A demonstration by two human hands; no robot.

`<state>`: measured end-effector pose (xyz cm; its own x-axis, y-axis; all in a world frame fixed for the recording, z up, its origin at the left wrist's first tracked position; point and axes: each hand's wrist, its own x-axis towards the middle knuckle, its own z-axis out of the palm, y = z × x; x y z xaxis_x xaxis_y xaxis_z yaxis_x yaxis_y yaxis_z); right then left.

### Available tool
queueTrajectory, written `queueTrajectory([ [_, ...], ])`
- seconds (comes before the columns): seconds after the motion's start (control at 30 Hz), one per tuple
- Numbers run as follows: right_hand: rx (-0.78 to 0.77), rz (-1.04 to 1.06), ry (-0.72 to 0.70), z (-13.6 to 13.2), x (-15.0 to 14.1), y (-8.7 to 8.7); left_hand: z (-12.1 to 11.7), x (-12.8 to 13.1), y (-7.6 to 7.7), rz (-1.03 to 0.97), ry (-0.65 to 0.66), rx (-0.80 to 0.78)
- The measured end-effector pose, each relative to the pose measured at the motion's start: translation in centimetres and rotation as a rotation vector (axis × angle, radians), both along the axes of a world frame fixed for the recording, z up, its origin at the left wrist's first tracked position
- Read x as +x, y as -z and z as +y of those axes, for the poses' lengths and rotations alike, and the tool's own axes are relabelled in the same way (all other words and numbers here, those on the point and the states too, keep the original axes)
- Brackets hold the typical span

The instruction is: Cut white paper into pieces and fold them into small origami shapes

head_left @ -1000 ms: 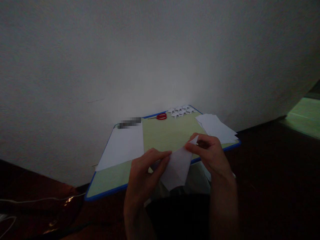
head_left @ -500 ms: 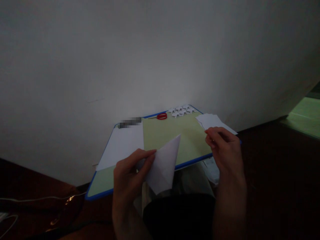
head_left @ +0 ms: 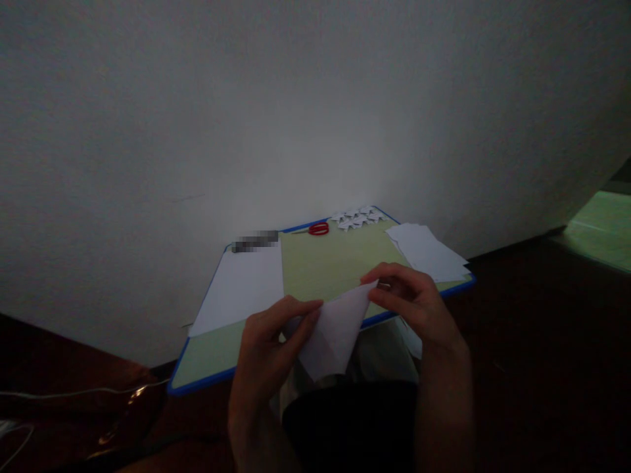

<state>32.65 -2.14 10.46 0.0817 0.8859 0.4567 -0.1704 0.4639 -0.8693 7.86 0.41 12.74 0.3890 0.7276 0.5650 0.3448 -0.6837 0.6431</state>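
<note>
A folded white sheet of paper hangs in the air over the near edge of the small table. My left hand pinches its left side between thumb and fingers. At the paper's upper right corner, the thumb and fingertips of my right hand close on the tip. The paper tapers downward, and its left part is hidden behind my left hand.
The blue-edged, pale green table stands against a wall. On it lie a large white sheet, red-handled scissors, several small folded paper pieces and a pile of white paper. A white cable runs at left.
My right hand has moved left from beside the paper pile and taken hold of the folded paper's corner. The left hand and paper have shifted slightly right.
</note>
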Motion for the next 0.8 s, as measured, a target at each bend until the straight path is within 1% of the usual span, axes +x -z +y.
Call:
queueTrajectory([
  [0.1, -0.046, -0.001, -0.031, -0.3, 0.6, 0.1, -0.1, 0.3, -0.3, 0.021, 0.015, 0.039],
  [0.2, -0.097, -0.050, -0.122, -0.6, 0.7, 0.0, -0.4, 0.6, -0.8, 0.036, 0.050, 0.076],
  [0.27, -0.087, -0.111, -0.185, -0.6, 0.6, -0.2, -0.6, 0.8, -0.9, 0.042, 0.075, 0.083],
  [0.33, -0.064, -0.137, -0.203, -0.6, 0.4, -0.3, -0.7, 0.8, -0.9, 0.041, 0.078, 0.088],
  [0.4, -0.069, -0.121, -0.168, -0.5, 0.2, -0.4, -0.7, 0.8, -0.8, 0.030, 0.066, 0.097],
  [0.47, -0.092, -0.094, -0.099, -0.3, 0.1, -0.5, -0.7, 0.8, -0.8, 0.019, 0.061, 0.117],
  [0.6, -0.121, -0.058, 0.013, -0.1, 0.1, -0.4, -0.7, 1.0, -1.1, 0.019, 0.043, 0.138],
  [0.8, -0.043, -0.057, 0.097, 0.2, -0.2, 0.0, -0.8, 1.2, -1.2, -0.007, 0.000, 0.133],
])
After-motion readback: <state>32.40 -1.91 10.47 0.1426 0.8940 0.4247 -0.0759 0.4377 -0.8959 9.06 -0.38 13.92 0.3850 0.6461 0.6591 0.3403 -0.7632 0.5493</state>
